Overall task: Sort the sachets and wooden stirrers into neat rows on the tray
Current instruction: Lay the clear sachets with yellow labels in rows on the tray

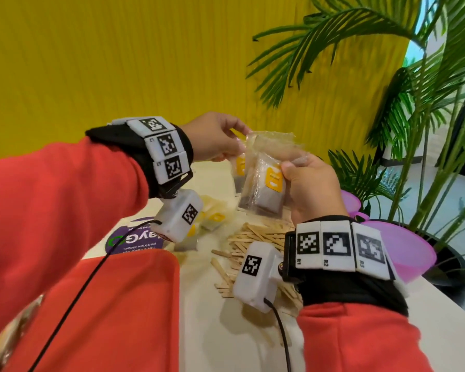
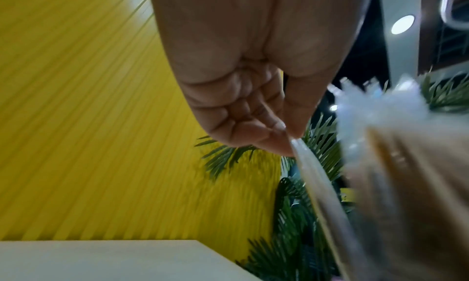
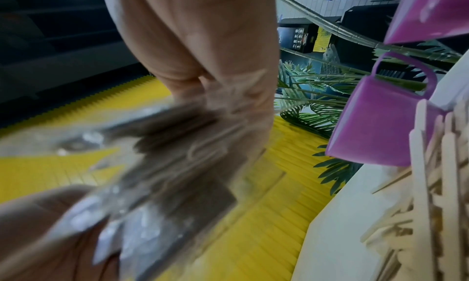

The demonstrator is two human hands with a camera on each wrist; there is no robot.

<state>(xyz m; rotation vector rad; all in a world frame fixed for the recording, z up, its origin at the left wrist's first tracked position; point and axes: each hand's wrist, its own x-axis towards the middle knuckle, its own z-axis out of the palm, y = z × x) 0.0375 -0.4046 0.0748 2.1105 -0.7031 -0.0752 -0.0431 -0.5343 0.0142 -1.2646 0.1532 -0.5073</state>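
Above the table, my right hand grips a bunch of clear sachets with yellow tags. My left hand pinches the top edge of one sachet of that bunch. The left wrist view shows the left hand pinching a clear sachet edge, and the held bunch is blurred beside it. Seen from the right wrist, my right hand holds the blurred sachets. More sachets lie on the table under my left wrist. A heap of wooden stirrers lies below my hands. The red tray sits at the near left.
A pink-purple bowl stands at the table's right edge behind my right wrist, and a purple cup is beside the stirrers. A purple sticker lies past the tray. A potted palm rises at the right before a yellow wall.
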